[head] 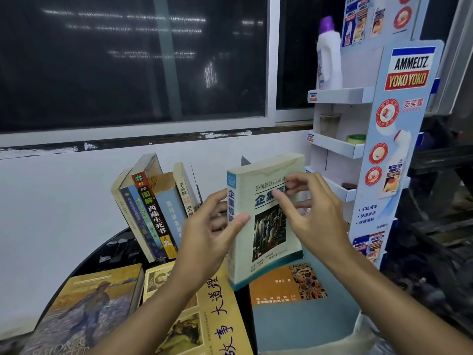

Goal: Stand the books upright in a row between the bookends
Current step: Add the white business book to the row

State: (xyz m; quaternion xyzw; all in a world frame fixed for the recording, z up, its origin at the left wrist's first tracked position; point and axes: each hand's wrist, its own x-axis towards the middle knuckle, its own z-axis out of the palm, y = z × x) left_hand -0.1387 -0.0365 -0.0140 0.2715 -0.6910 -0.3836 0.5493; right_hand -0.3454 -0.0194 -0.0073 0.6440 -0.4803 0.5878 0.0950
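A pale green paperback [266, 234] is held upright above the dark round table [120, 249]. My left hand [207, 231] grips its spine edge, thumb on the cover. My right hand [314, 213] holds its right side, fingers spread over the title. Several books [153, 211] stand leaning to the left in a row behind my left hand. A thin dark bookend [195, 183] rises just right of that row, and a second dark tip [244, 160] shows behind the held book. Three books lie flat: a painted-cover one [84, 308], a yellow one [212, 313] and a teal-and-orange one [294, 298].
A white wall and dark window sit behind the table. At the right stands a cardboard display rack [384, 139] with small shelves, carrying a white bottle with a purple cap [329, 55], close to the held book.
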